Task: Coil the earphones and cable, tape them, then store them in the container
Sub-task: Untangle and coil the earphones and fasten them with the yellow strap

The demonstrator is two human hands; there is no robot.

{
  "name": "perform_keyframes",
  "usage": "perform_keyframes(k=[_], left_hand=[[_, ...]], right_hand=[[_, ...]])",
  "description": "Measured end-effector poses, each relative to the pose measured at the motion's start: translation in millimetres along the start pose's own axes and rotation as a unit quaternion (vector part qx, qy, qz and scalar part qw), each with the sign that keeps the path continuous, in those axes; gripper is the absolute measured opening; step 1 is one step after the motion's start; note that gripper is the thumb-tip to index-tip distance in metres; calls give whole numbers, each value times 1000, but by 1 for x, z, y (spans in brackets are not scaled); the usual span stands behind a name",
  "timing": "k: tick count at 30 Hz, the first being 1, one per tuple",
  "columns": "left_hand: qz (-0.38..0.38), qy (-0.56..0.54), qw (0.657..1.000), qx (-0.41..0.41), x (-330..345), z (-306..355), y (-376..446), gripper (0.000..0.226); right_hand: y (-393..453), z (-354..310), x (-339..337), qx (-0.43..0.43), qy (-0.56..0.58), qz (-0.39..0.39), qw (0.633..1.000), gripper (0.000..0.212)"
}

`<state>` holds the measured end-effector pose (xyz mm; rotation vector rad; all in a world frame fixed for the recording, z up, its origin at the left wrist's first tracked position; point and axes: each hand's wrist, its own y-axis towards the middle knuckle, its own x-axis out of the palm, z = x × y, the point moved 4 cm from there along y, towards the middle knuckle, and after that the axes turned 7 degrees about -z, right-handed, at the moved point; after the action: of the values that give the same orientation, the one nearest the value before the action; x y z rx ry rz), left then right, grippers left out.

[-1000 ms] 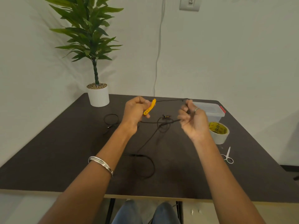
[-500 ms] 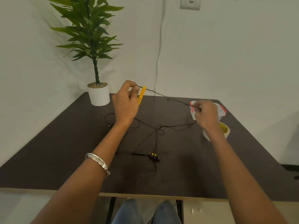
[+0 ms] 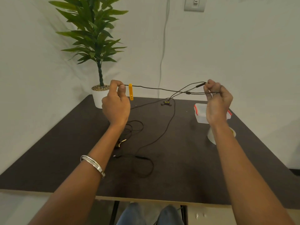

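From the head view, both hands are raised above the dark counter (image 3: 178,159) with a black earphone cord (image 3: 155,89) stretched between them. The left hand (image 3: 116,104) has its grip closed on the cord, pinching it between thumb and forefinger; an orange clip (image 3: 130,92) hangs on the cord just to the right of that pinch. The right hand (image 3: 216,103) has its fingers curled into a closed grip around the other end, where several strands gather, including a thicker black section (image 3: 200,85) just left of the fingers and a small slider (image 3: 188,92) where two thin strands meet. From that slider the two strands drop toward the earbuds (image 3: 165,103), which hang or lie at the far part of the counter, between the two hands; whether they touch the surface cannot be told. Another strand falls from near the earbuds down across the counter and ends in a loop (image 3: 142,166) in front of the left forearm. Beside the left wrist lies a second loose coil of black cable (image 3: 134,127) with a metal plug (image 3: 121,142). The clear container (image 3: 200,113) with red latches stands on the counter behind the right hand, partly hidden by it, and a tape roll (image 3: 211,136) sits just nearer, mostly covered by the right forearm. A potted plant (image 3: 97,51) stands at the counter's far left corner, behind the left hand. A silver bangle (image 3: 93,164) circles the left forearm.
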<state>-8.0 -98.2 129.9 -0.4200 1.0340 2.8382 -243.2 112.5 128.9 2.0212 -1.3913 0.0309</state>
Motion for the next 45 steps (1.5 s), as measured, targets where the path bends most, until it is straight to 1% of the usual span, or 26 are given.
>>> perform_keyframes(k=[2, 5, 6, 8, 10, 12, 13, 14, 15, 16, 18, 20, 22, 24, 25, 26, 28, 29, 30, 32, 33, 35, 39, 40, 43, 45], left_hand=[[9, 12, 1000, -10, -3, -2, 1, 21], [41, 29, 998, -33, -11, -5, 5, 23], [49, 26, 998, -42, -13, -6, 6, 23], [45, 1, 997, -66, -14, -7, 8, 23], [30, -57, 993, -100, -9, -8, 9, 20], [14, -178, 976, -122, -4, -11, 11, 15], [1, -253, 959, -128, -1, -11, 12, 14], [-16, -319, 939, -126, 1, -8, 12, 14], [-37, -364, 923, -119, 2, -4, 11, 15], [-58, -390, 912, -114, 4, 0, 10, 15], [-96, -407, 902, -111, 10, 10, 7, 16], [-131, -406, 898, -107, 19, 18, 2, 15], [-160, -388, 901, -110, 29, 18, -5, 15], [-164, -371, 907, -116, 36, 12, -9, 15], [-159, -359, 912, -118, 38, 8, -10, 15], [-152, -341, 920, -122, 38, 3, -11, 15], [-141, -285, 939, -129, 37, -8, -10, 15], [-146, -264, 945, -129, 37, -12, -11, 15], [-158, -259, 944, -127, 39, -12, -13, 15], [-197, -281, 930, -132, 46, -7, -22, 16], [-216, -299, 919, -140, 50, -2, -27, 16], [-252, -327, 896, -165, 55, 8, -39, 16], [-318, -246, 902, -160, 66, 11, -49, 9], [-349, -237, 892, -164, 68, 10, -53, 5], [-432, -282, 833, -201, 76, 12, -72, 22], [-432, -317, 812, -231, 80, 13, -79, 28]], right_hand=[[4, 0, -3, -71, -203, -10, 977, 28], [6, -3, -7, -152, -423, 2, 893, 21], [8, -2, -10, -149, -467, 6, 872, 20], [7, 2, -12, -123, -508, 1, 853, 26], [3, 1, -11, -99, -503, 11, 858, 25], [2, 1, -10, -26, -433, 34, 900, 24], [2, 4, -11, 48, -346, 54, 935, 24], [1, 10, -9, 148, -212, 72, 963, 25], [-4, 18, -5, 255, -71, 83, 961, 25], [-10, 27, 0, 337, 28, 83, 937, 28], [-18, 37, 10, 421, 82, 49, 902, 38], [-22, 37, 31, 462, 141, -26, 875, 40], [-24, 24, 51, 457, 290, -92, 836, 37], [-17, 4, 59, 375, 428, -91, 817, 37], [-11, -3, 56, 323, 449, -71, 830, 42], [-5, -5, 50, 275, 424, -46, 862, 45], [-2, -12, 41, 221, 307, -22, 925, 45], [-3, -12, 41, 232, 278, -38, 931, 49], [-5, -13, 47, 255, 289, -67, 920, 55], [-12, -19, 66, 280, 373, -119, 877, 64], [-14, -18, 71, 273, 399, -124, 867, 70], [-19, -7, 76, 275, 389, -120, 871, 74], [-21, 9, 72, 272, 417, -128, 858, 63], [-19, 8, 72, 268, 429, -122, 854, 63], [-20, 3, 73, 256, 429, -114, 859, 66], [-20, 5, 73, 257, 431, -107, 859, 65]])
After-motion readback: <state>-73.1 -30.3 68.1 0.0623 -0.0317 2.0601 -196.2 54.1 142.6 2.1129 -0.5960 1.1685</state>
